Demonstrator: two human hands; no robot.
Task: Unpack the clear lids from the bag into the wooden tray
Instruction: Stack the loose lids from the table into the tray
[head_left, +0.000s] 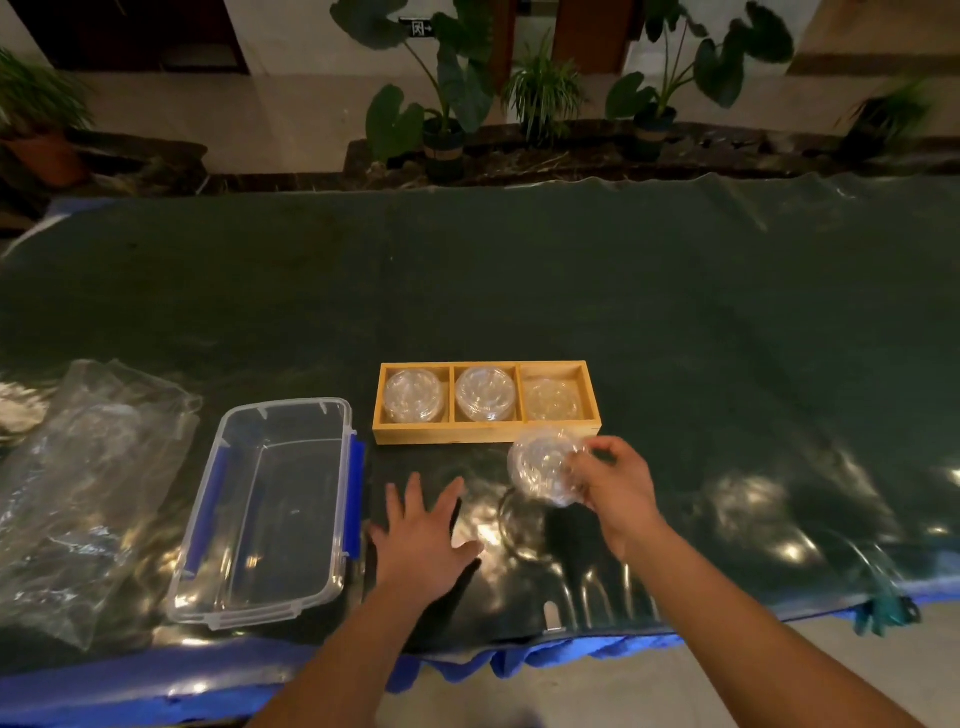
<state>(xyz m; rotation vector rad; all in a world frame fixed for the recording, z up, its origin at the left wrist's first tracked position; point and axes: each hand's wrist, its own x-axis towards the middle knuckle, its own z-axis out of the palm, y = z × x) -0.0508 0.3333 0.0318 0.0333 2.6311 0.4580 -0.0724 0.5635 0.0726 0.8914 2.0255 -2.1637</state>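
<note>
A wooden tray (485, 434) with three compartments sits at the table's middle. Its left compartment holds a stack of clear lids (414, 395), the middle one a second lid stack (485, 393), and the right one a low layer of lids (552, 399). My right hand (615, 486) grips a small stack of clear lids (543, 467) just in front of the tray's right end, above the table. My left hand (423, 525) rests flat on the table with fingers spread, holding nothing. The crumpled clear bag (88, 483) lies at the far left.
A clear plastic storage box (270, 512) with blue clips stands between the bag and my left hand. One more clear ring-like lid (522, 525) lies on the dark green table cover under my right hand. Potted plants line the floor beyond the table.
</note>
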